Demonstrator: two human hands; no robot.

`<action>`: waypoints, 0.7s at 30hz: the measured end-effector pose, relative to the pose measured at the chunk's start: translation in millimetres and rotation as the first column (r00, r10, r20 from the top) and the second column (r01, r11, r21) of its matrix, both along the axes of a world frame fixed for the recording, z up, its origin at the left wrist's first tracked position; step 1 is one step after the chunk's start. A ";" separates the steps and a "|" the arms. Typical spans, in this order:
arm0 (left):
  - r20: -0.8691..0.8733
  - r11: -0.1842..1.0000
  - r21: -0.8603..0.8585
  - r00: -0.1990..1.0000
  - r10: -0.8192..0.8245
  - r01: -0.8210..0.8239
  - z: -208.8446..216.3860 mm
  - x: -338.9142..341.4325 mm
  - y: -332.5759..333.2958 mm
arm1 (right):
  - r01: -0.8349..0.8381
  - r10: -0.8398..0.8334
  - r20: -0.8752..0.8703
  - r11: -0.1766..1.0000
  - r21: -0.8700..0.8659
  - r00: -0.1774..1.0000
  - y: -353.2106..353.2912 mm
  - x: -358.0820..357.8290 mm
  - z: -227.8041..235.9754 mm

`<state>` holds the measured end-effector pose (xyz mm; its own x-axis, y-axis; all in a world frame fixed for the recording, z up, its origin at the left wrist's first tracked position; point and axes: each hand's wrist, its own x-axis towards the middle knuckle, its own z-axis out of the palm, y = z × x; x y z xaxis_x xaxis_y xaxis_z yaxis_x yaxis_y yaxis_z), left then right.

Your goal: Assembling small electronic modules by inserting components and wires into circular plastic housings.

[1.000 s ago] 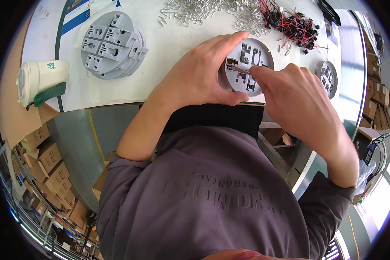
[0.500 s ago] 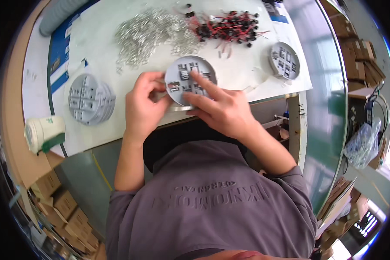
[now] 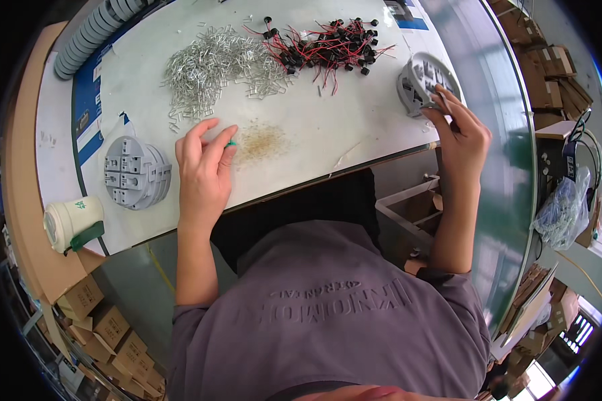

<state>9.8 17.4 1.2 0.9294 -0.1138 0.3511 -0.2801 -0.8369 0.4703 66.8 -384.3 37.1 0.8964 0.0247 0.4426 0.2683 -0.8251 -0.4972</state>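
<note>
At the right of the table, my right hand [image 3: 463,137] grips the near edge of a round grey plastic housing [image 3: 427,70] between thumb and fingers. That housing is tilted over another grey round piece [image 3: 405,90]; whether it rests fully on it I cannot tell. My left hand [image 3: 206,164] hovers above the table at centre left, fingers bent, pinching a tiny green thing [image 3: 231,143] whose kind is too small to make out. Left of that hand stands a stack of similar grey round housings [image 3: 135,172], with square openings and pegs on the face.
A heap of small shiny metal clips [image 3: 214,63] lies at the back, beside a pile of black buzzer-like parts with red wires [image 3: 334,47]. Brownish specks [image 3: 261,140] mark the tabletop. A cream cup [image 3: 73,220] stands at the left edge; cardboard boxes [image 3: 114,327] are below.
The grey housing has gone from the middle to the right-hand piece in my right hand. My left hand has let go of it and moved slightly left and down.
</note>
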 end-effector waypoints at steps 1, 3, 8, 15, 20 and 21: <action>0.041 0.999 0.031 0.999 0.022 -0.024 -0.6 0.6 -0.6 | 0.034 -0.047 -0.152 0.995 -0.092 0.987 -7.3 1.2 0.9; 0.074 0.999 0.034 0.997 0.012 -0.014 12.0 -7.7 2.5 | 0.029 -0.051 -0.129 0.986 -0.167 0.990 -12.3 6.6 9.6; 0.225 0.976 0.214 0.974 -0.020 -0.030 79.1 -34.1 41.2 | -0.048 -0.050 -0.238 0.920 -0.389 0.970 -12.9 43.6 32.0; -0.073 0.947 0.271 0.977 0.201 -0.175 73.1 -27.0 132.7 | 0.244 -0.411 -0.465 0.894 -0.377 0.784 -187.5 121.2 15.2; 0.002 0.978 0.078 0.981 0.195 -0.194 75.4 -28.2 128.6 | 0.312 -0.396 -0.139 0.858 -0.407 0.908 -70.9 118.8 21.1; 0.046 0.975 0.044 0.976 0.214 -0.216 79.4 -36.1 124.2 | 0.153 -0.187 -0.245 0.977 -0.151 0.951 -16.5 114.3 16.9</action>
